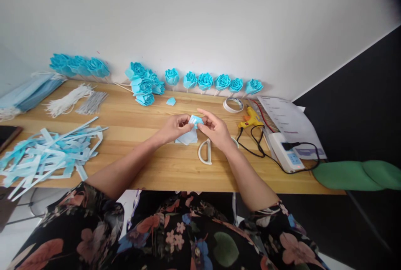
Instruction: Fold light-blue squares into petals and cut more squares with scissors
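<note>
1. Left hand: thumb and fingers pinched narrow on the left edge of a small blue piece.
2. Right hand: thumb and fingers close in on its right side, index finger raised. Whether that grip is firm, I can't tell.
3. Piece sits mid-table, in front of me, between both hands — gripped from opposite sides, probably to keep it flat. White marks on its face; can't tell what they are.
4. Pale pieces lie just below my fingers, likely parked there for easy reach.
5. Scissors partly under my right wrist; pale loop handles, rest hidden.
6. Yellow glue gun near the power strip, presumably because of its cord. Tape roll beside it — flat ring.
7. Blue flowers line the wall, probably out of the way: ruffled, layered, cupped heads.
8. Left side: tangled flat strips, stringy white loops, straight grey strips. Table is smooth, wood-grained.
</note>
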A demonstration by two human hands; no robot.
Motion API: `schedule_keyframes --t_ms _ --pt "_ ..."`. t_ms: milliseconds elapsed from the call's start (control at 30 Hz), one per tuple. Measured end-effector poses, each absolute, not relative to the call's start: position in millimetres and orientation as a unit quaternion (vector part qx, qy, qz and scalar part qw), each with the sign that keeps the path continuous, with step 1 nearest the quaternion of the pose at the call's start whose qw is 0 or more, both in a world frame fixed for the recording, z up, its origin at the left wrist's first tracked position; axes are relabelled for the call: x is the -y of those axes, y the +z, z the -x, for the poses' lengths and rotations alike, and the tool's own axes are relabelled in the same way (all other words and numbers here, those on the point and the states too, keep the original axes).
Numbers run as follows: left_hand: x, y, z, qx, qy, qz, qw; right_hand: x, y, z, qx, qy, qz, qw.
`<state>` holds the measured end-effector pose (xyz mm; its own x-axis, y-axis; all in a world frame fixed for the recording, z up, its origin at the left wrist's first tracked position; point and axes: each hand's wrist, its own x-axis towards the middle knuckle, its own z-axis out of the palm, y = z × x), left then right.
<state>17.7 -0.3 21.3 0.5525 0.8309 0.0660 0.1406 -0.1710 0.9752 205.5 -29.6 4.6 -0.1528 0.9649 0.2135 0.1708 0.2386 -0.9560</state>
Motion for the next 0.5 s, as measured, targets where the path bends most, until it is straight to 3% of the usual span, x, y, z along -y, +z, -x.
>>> schedule_keyframes --t_ms 500 --pt "-0.8 17.1 -18.4 -0.372 0.313 -0.742 0.462 33.3 3.6 -200.8 0.658 0.390 0.464 0.447"
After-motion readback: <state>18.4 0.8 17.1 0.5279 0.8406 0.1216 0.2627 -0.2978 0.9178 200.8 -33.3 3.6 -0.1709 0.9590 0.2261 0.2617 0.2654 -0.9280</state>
